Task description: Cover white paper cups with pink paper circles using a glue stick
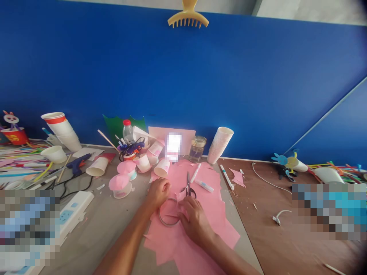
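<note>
Pink paper sheets lie layered under both my hands. A thin round ring, greyish and roll-like, sits over the paper between them. My right hand has its fingers bent and its thumb at the ring's right edge, seemingly gripping it. Curled into a loose fist, my left hand rests just above the ring's upper left; whatever is inside the fingers is hidden. Dark-handled scissors lie just beyond my right fingertips, points away from me. Close by on the paper are a white pen and a capped marker-like tube.
Paper cup stacks and a lidded glass jar stand near the blue partition. Pink-topped cups, a glue gun and a power strip are leftward. A white cable crosses the brown table rightward.
</note>
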`<action>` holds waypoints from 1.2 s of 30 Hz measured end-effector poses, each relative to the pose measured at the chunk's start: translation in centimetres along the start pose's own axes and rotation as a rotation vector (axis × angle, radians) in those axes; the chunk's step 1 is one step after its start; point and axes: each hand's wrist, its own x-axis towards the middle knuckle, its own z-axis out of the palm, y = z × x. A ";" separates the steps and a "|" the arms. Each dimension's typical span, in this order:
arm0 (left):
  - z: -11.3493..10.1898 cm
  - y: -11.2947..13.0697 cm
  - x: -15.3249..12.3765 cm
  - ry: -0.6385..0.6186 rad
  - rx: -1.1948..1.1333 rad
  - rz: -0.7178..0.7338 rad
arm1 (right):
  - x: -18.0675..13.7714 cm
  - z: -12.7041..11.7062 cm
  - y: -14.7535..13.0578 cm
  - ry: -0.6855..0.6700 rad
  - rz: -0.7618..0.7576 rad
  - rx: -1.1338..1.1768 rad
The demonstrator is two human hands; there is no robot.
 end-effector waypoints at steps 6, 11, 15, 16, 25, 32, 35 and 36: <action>-0.4 0.6 -0.1 -0.087 0.048 0.018 | 0.6 0.2 0.9 -0.054 0.102 -0.149; -0.4 1.0 -0.3 -0.163 0.088 0.055 | 0.9 0.3 -0.1 -0.160 0.139 -0.231; -0.5 1.2 -0.4 -0.216 0.118 0.100 | 1.1 0.3 -0.4 -0.223 0.179 -0.218; -0.5 1.3 -0.5 -0.223 0.126 0.107 | 1.1 0.3 -0.4 -0.238 0.194 -0.199; -0.7 1.4 -0.4 -0.254 0.162 0.125 | 0.8 0.7 0.7 -0.109 0.270 0.041; -1.0 1.7 -0.4 -0.282 0.181 0.134 | 2.2 -2.0 3.0 0.325 0.270 0.029; -0.9 1.7 -0.4 -0.288 0.183 0.137 | 2.9 -3.9 5.5 0.592 0.374 -0.182; -0.9 1.7 -0.4 -0.288 0.182 0.141 | 3.0 -4.2 6.4 0.637 0.387 -0.243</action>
